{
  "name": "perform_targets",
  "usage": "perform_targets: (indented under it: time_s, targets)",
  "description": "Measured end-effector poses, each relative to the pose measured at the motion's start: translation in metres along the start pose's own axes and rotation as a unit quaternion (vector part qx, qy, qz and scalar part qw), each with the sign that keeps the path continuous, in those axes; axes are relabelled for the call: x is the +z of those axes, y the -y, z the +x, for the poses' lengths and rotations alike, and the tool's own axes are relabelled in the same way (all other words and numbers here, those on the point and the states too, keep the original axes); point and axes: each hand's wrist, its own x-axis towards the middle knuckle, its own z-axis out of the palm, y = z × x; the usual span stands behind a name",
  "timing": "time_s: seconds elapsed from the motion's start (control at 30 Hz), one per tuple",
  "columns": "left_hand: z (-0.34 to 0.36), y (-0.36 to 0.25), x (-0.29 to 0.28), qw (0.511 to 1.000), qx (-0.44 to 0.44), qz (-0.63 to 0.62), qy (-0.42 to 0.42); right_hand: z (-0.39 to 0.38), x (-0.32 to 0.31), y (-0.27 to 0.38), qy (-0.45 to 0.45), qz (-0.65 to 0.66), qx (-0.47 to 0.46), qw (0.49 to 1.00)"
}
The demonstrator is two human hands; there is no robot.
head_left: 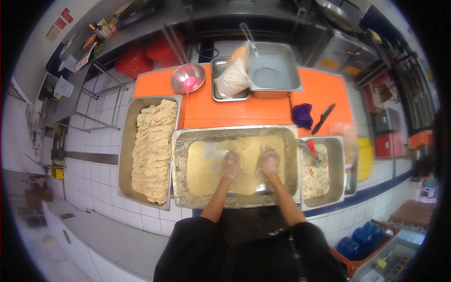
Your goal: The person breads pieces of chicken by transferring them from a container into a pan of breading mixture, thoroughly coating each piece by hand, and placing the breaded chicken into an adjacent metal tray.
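Note:
Both my hands, in clear plastic gloves, are down in a large steel tray of pale yellow breading flour. My left hand presses into the flour near the middle, its fingers sunk or blurred. To its right my right hand is also in the flour, with its fingers hard to make out. Bare metal shows at the tray's near right, below the flour. Left of this tray, a deep steel pan holds rows of breaded pieces. On the right stands another pan with pale battered food and a red-handled tool.
Across the orange table stand a steel bowl with a pink scoop, a flour bag in a small tray, and a water-filled pan. A purple cloth and black knife lie at the right.

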Motion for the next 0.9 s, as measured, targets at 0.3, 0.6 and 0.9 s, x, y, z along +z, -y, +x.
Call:
perform_targets:
  time_s: [0.3,0.6,0.9]
  targets:
    - [0.015,-0.109,-0.006,0.979,0.114,-0.032,-0.164,-0.009,0.016,-0.037,0.009,0.103,0.099,0.990]
    - [-0.016,-0.090,0.012,0.992,0.054,-0.089,0.073,-0.036,0.021,-0.054,0.090,0.032,-0.058,0.994]
    - [-0.019,-0.080,0.034,0.982,-0.075,-0.109,0.135,-0.019,0.035,-0.034,0.052,0.033,-0.034,0.998]
